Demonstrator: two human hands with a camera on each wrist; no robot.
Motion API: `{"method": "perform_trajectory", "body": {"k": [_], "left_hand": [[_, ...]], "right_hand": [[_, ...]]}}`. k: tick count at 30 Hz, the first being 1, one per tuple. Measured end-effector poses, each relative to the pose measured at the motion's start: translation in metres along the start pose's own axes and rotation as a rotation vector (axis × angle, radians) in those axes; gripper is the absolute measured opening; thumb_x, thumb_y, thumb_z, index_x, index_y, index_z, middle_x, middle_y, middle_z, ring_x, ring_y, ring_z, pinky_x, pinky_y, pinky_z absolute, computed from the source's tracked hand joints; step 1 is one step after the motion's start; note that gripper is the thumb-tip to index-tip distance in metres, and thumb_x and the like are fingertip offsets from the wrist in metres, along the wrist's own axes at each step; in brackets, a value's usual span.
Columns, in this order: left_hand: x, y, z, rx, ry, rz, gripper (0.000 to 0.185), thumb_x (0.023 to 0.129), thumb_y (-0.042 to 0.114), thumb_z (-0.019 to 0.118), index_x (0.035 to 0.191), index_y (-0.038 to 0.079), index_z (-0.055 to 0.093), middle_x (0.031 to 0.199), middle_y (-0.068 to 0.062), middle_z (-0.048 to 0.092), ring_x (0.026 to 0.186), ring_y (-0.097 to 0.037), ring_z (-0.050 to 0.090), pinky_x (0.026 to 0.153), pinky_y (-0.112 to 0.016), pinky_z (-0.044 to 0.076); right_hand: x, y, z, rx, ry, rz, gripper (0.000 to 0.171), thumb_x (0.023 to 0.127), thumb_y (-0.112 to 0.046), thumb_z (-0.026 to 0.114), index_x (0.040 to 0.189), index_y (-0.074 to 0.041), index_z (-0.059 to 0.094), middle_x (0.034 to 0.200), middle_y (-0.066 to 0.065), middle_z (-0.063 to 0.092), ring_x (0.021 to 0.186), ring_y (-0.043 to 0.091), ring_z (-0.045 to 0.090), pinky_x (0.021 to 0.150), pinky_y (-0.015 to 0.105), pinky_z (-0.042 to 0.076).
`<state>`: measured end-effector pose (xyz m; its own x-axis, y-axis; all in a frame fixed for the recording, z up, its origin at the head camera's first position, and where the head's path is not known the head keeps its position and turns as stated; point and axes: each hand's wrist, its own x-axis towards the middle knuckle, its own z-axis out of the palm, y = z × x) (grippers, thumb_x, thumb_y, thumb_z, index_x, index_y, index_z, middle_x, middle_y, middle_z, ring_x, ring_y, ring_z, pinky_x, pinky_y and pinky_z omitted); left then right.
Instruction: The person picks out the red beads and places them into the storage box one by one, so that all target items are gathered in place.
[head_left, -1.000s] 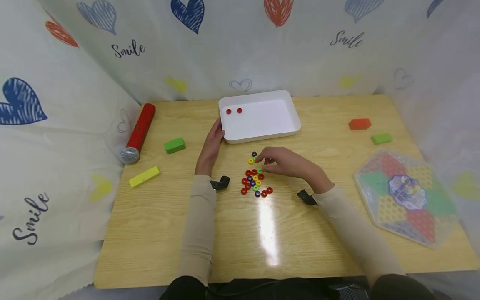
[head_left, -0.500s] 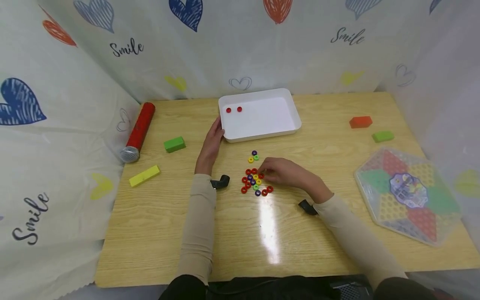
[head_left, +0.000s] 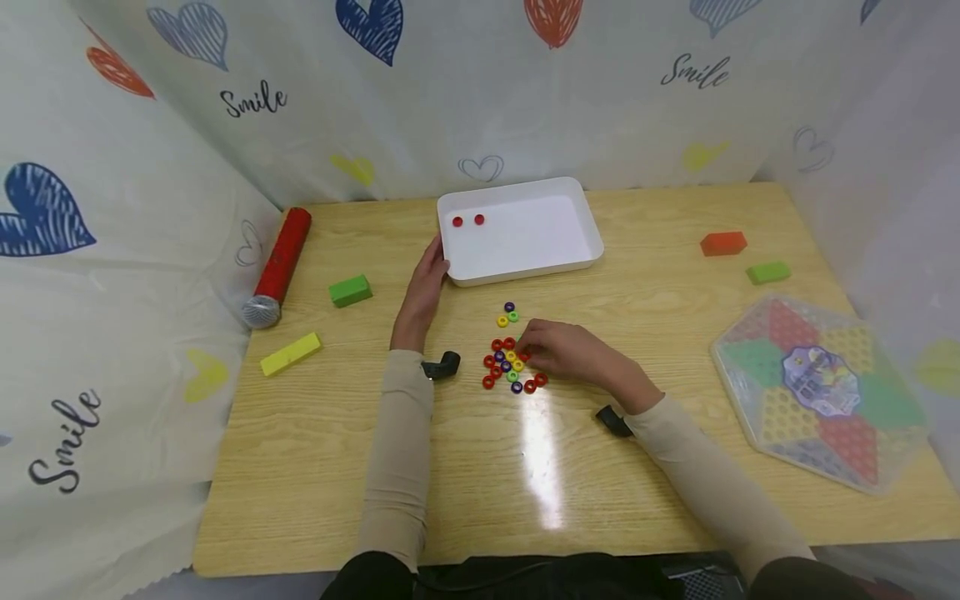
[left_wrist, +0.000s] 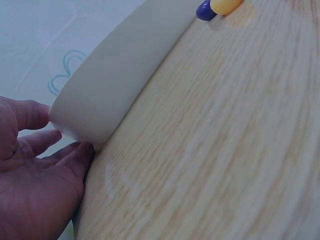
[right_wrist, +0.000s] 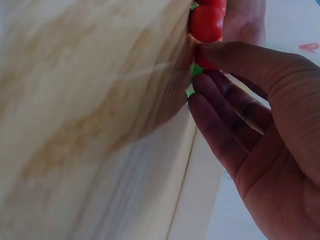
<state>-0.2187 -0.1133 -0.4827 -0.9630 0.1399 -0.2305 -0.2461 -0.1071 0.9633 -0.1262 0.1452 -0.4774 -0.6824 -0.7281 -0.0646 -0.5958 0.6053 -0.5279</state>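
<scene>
Beside the tray (head_left: 592,235), the left hand (head_left: 424,287) rests open against its corner; the right hand (head_left: 558,350) pinches a red ring (right_wrist: 204,60) among the rings (head_left: 510,363).

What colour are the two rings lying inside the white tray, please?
Both rings in the tray are red; the head view shows them best.

Wooden table (head_left: 315,450): white tray (head_left: 592,237), coloured rings (head_left: 510,362), blocks (head_left: 350,290), microphone (head_left: 276,268), hexagonal board (head_left: 821,392).
</scene>
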Motion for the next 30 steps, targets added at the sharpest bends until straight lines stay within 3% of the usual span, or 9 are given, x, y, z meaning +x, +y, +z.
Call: {"method": "perform_trajectory", "body": {"k": [7,11,21,30], "left_hand": [[0.006,-0.008,-0.002,-0.004,0.021,-0.004,0.055,0.104,0.009,0.035,0.155,0.021,0.020,0.160,0.003,0.020,0.145,-0.007,0.019,0.117,-0.027,0.023],[0.003,-0.003,-0.001,-0.009,0.009,-0.014,0.055,0.104,0.008,0.034,0.156,0.019,0.018,0.161,0.002,0.018,0.145,-0.008,0.018,0.117,-0.027,0.022],[0.013,-0.019,-0.004,-0.007,0.022,0.013,0.053,0.105,0.012,0.036,0.154,0.025,0.022,0.159,0.007,0.023,0.144,-0.004,0.021,0.117,-0.027,0.023],[0.015,-0.023,-0.006,-0.014,0.033,0.021,0.053,0.104,0.013,0.037,0.154,0.024,0.023,0.158,0.007,0.024,0.143,-0.005,0.022,0.117,-0.028,0.023]], "right_hand": [[-0.001,0.000,0.001,0.025,0.019,0.007,0.018,0.088,-0.012,0.068,0.106,-0.014,0.071,0.104,-0.004,0.063,0.090,0.010,0.061,0.077,0.029,0.054],[-0.002,0.003,-0.002,0.068,0.048,0.004,0.019,0.088,-0.011,0.068,0.106,-0.012,0.071,0.103,-0.004,0.064,0.090,0.009,0.060,0.079,0.029,0.053],[0.002,0.014,-0.020,0.270,0.187,0.045,0.021,0.088,-0.005,0.067,0.110,-0.006,0.067,0.104,0.003,0.066,0.094,0.017,0.064,0.081,0.030,0.056],[0.023,0.029,-0.040,0.333,0.303,0.042,0.022,0.091,-0.006,0.066,0.112,-0.006,0.066,0.108,0.007,0.064,0.098,0.021,0.063,0.083,0.033,0.057]]}}
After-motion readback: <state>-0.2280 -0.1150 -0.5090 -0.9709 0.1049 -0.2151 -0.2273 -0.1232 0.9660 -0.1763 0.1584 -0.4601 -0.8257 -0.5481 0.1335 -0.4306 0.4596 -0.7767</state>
